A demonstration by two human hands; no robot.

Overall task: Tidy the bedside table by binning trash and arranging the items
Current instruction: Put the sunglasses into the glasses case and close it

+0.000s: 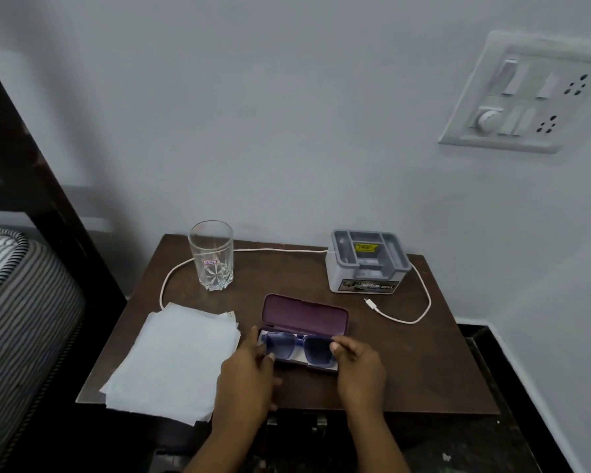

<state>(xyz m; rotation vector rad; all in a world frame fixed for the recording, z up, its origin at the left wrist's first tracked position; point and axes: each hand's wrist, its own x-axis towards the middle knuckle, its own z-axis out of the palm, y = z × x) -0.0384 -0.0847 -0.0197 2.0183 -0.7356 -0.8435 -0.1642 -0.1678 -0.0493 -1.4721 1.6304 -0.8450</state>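
Item in hand: blue sunglasses [301,348], lying in the lower half of an open maroon case [304,315] at the front centre of the bedside table [406,370]. The lid stands open toward 12 o'clock.

Left hand [249,370]: fingers curled over the left end of the frame. Right hand [359,368]: thumb and forefinger pinch the right end. Neither holds anything else.

Judged step: seating the sunglasses in the case. The next move calls for releasing the frame and folding the lid toward 6 o'clock, with fingertips clear of the closing edge.

Surroundings: a loose stack of white paper [174,356] at 9 o'clock, just beside the case and overhanging the table's front-left edge. A drinking glass [212,256] at 11 o'clock. A grey organiser box [367,262] at 1 o'clock. A white cable [420,295] runs along the back and loops to 2 o'clock.

The case sits near the front edge. Bare tabletop lies at 3 to 4 o'clock.
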